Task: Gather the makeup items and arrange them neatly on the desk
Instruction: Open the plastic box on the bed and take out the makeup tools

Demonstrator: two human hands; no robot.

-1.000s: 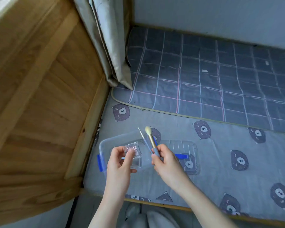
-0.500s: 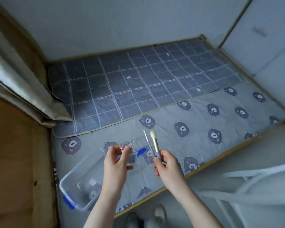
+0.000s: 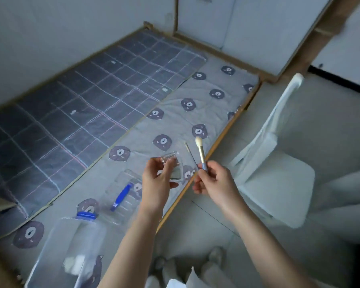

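Left hand (image 3: 157, 183) fingers clasping clear palette (image 3: 173, 168), right hand (image 3: 214, 181) pinching brushes (image 3: 201, 154) — over bed edge (image 3: 197, 175)

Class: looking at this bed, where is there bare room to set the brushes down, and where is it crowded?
Free: the bear-print sheet between the plaid mat and the wooden bed edge, and the mat itself. Crowded: nearest the person, where the clear bin and its blue-latched lid lie.
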